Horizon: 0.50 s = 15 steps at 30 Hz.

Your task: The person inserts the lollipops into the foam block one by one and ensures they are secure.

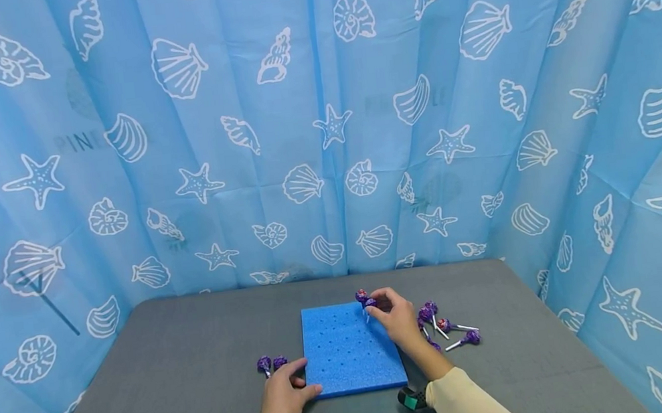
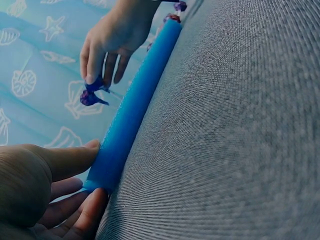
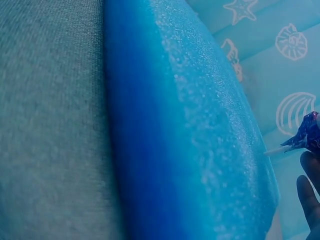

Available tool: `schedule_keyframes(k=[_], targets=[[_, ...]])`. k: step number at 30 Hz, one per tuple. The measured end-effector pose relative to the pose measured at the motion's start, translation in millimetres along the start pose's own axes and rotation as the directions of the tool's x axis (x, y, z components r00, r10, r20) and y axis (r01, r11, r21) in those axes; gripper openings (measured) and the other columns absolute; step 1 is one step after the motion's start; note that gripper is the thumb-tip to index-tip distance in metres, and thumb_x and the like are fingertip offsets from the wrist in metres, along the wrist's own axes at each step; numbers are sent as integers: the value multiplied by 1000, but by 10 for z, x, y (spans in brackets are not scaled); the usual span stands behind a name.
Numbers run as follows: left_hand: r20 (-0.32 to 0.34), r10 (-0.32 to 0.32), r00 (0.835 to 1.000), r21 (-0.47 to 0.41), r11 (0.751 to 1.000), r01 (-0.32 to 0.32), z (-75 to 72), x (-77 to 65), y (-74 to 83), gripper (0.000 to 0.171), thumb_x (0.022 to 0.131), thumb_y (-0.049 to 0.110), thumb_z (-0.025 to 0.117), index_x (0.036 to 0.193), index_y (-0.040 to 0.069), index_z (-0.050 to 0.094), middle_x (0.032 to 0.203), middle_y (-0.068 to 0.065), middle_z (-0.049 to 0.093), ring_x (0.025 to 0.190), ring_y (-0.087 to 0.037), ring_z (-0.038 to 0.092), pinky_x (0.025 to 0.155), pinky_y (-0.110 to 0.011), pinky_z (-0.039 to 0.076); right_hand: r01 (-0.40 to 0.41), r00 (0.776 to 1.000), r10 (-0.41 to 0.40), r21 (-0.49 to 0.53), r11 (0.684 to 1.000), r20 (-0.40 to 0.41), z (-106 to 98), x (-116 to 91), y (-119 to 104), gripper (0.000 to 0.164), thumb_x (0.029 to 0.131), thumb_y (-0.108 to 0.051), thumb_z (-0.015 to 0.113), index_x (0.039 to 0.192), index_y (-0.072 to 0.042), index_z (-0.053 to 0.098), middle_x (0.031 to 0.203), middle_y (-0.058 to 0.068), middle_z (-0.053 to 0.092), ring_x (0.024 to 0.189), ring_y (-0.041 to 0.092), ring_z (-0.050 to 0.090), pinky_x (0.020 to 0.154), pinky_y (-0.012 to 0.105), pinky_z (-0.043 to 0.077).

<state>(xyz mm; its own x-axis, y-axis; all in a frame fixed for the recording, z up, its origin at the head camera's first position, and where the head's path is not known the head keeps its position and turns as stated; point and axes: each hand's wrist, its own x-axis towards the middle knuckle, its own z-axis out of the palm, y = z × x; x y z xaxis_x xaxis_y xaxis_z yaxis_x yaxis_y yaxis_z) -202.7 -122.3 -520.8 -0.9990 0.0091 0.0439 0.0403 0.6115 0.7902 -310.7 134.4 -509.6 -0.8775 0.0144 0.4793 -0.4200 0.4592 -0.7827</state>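
Observation:
A blue foam board (image 1: 353,359) with rows of small holes lies flat on the grey table. My left hand (image 1: 284,394) grips its near left corner, thumb and fingers on either side of the corner in the left wrist view. Over the far right corner, my right hand (image 1: 395,314) pinches a purple-wrapped lollipop (image 1: 370,302) by its head, white stick pointing down at the board. A second lollipop (image 1: 361,295) with a red-and-purple wrapper is right beside it. In the right wrist view, fingers (image 3: 308,195) show below a lollipop (image 3: 306,135) at the right edge.
Several wrapped lollipops (image 1: 471,338) lie loose on the table (image 1: 212,340) to the right of the board. Two more lollipops (image 1: 264,363) are left of it, beside my left hand. A black band with a green face (image 1: 412,398) is at my right wrist. Behind hangs a blue shell-print curtain (image 1: 299,136).

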Motion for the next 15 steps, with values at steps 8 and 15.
schedule_keyframes(k=[8, 15], targets=[[-2, 2, 1000, -1, 1000, -2, 1, -2, 3, 57, 73, 18, 86, 123, 1, 64, 90, -2, 58, 77, -15, 51, 67, -35, 44, 15, 1000, -15, -15, 1000, -3, -4, -25, -4, 21, 83, -9, 77, 102, -9, 66, 96, 4, 69, 90, 22, 65, 79, 41, 50], [-8, 9, 1000, 5, 1000, -9, 4, 2, -7, 57, 73, 17, 86, 123, 1, 64, 90, -2, 58, 76, -15, 51, 67, -35, 44, 34, 999, -34, -8, 999, 13, -4, -39, -19, 22, 83, -9, 78, 102, -10, 66, 98, 5, 69, 94, 25, 63, 82, 47, 48]])
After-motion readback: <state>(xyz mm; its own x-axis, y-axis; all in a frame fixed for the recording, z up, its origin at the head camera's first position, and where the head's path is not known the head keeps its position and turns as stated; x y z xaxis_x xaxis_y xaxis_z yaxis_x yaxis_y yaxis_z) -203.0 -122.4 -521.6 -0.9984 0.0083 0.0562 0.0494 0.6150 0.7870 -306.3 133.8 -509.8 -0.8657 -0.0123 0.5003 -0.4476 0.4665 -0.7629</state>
